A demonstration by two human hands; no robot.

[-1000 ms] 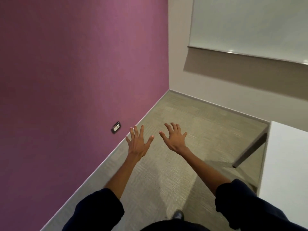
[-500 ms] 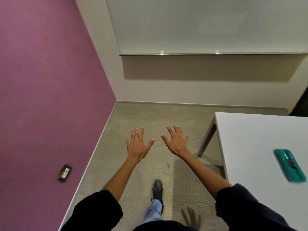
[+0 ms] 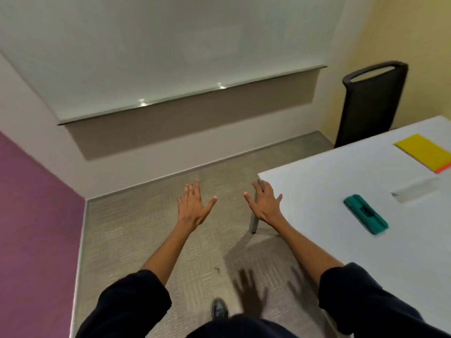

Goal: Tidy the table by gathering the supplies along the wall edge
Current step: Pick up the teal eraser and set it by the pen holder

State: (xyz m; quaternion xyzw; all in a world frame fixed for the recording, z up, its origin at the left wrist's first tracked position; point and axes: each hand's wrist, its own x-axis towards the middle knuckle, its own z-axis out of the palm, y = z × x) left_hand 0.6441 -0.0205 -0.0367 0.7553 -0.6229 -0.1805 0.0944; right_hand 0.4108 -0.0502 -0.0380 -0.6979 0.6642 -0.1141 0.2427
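The counter [image 3: 341, 181] runs off the right and lower edges, and the yellow pad [image 3: 423, 152] on it is clipped at the right. Near the pad a pale sheet [image 3: 415, 192] is smeared, possibly paper. The chair [image 3: 373, 103] loses its seat behind the counter. The right hand [image 3: 266, 206] covers the top of the counter's leg [image 3: 254, 224].

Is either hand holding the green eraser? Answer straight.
No: the left hand and right hand are spread open and hold nothing, while the green eraser lies apart from them on the white table.
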